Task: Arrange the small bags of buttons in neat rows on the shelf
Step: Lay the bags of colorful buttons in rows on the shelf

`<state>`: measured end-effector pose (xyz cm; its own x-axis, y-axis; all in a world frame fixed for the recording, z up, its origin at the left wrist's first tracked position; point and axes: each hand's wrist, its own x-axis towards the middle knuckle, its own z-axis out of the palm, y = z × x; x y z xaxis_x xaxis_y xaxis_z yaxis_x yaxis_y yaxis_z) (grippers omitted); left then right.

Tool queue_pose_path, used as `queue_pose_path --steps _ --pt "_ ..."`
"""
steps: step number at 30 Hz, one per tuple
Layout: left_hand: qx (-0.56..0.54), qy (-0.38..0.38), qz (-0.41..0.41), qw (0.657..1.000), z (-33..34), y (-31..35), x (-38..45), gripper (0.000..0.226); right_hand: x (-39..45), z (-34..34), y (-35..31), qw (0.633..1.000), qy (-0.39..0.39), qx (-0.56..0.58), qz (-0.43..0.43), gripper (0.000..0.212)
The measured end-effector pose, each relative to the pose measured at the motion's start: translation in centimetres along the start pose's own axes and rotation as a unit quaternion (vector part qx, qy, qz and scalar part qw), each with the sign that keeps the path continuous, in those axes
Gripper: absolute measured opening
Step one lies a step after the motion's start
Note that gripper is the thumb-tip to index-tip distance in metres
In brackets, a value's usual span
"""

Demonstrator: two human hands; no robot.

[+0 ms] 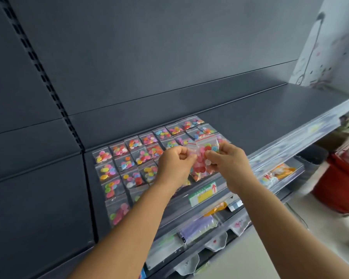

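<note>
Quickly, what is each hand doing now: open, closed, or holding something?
Left hand: pinches the bags of buttons at their left side.
Right hand: grips the same bags.

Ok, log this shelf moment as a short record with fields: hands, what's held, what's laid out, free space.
left hand: left hand pinches the held bags at their left edge
right hand: right hand has a grip on their right side
held: small bunch of button bags, above the shelf's front edge
laid out: bags of buttons flat in rows on the left part of the shelf
free space: bare shelf to the right of the rows
below: price label on the shelf's front rail
</note>
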<state>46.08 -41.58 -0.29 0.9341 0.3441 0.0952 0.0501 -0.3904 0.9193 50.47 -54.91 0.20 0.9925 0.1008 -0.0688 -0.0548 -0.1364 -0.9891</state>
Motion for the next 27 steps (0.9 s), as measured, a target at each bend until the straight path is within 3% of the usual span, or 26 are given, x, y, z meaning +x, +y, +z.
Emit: queue_pose_path --steps 3,8,12,15,23,27 --pt "0.019 -0.004 0.013 1.000 2.1 0.2 2.6 0.013 2.7 -1.2 0.2 1.000 0.015 -0.017 0.013 0.018" --pt "0.028 -0.026 -0.002 0.999 5.0 0.3 6.6 0.009 7.6 -3.1 0.1 0.998 0.038 -0.033 0.025 0.035" --pt "0.044 -0.036 -0.020 0.998 6.8 0.1 8.5 0.006 10.6 -4.9 0.5 0.994 0.040 -0.103 0.010 0.026" --pt "0.066 -0.033 -0.033 0.997 7.9 0.0 8.9 0.004 12.5 -6.3 1.1 0.989 0.012 -0.147 0.014 0.020" --pt "0.123 0.007 -0.063 0.990 11.4 0.7 7.8 0.028 16.6 -9.0 2.4 0.948 -0.128 -0.291 -0.017 0.013" --pt "0.168 0.044 -0.092 0.981 12.8 1.2 6.8 0.034 17.8 -9.9 3.3 0.911 -0.201 -0.356 -0.047 0.010"
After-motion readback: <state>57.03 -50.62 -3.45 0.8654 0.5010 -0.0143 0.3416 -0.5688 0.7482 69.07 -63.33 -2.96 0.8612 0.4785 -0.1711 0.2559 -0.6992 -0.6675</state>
